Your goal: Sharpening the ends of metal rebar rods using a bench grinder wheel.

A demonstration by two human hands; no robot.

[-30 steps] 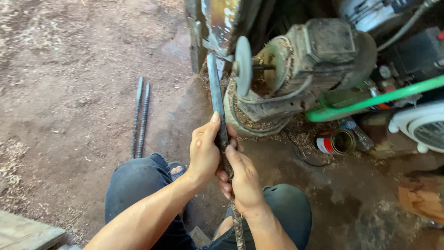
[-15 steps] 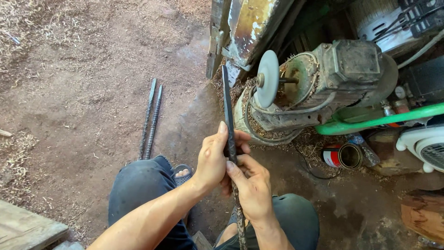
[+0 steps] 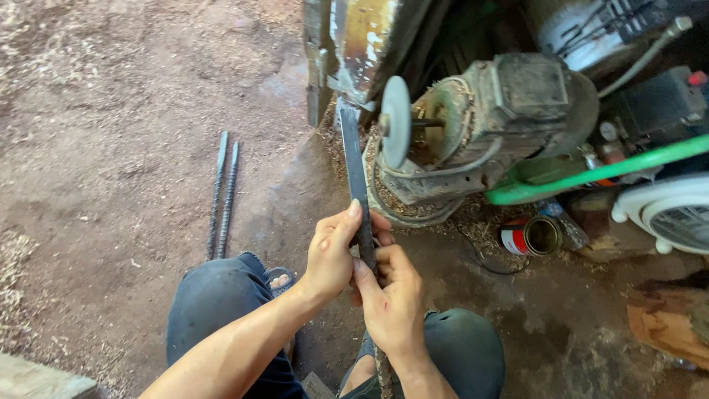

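Note:
A long dark metal blade [image 3: 354, 170] runs from between my knees up toward a grey grinding disc [image 3: 395, 122] on an old motor [image 3: 502, 118]. My left hand [image 3: 330, 256] wraps the blade from the left, thumb stretched up along it. Just below, my right hand [image 3: 391, 299] grips the same blade and its ribbed handle end. The blade's tip sits left of the disc, beside a rusty metal frame [image 3: 354, 52]; I cannot tell whether it touches the disc.
Two ribbed steel rods [image 3: 221, 193] lie on the dirt floor at left. An open tin can [image 3: 533, 236] rests right of the motor base, under a green pipe [image 3: 591, 171]. A white fan [image 3: 672, 214] and wood scraps [image 3: 668, 321] are at right.
Both hands kept their grip on the blade. The view has shifted, so the motor and disc now appear further right and lower, with the blade tip near the disc's left side.

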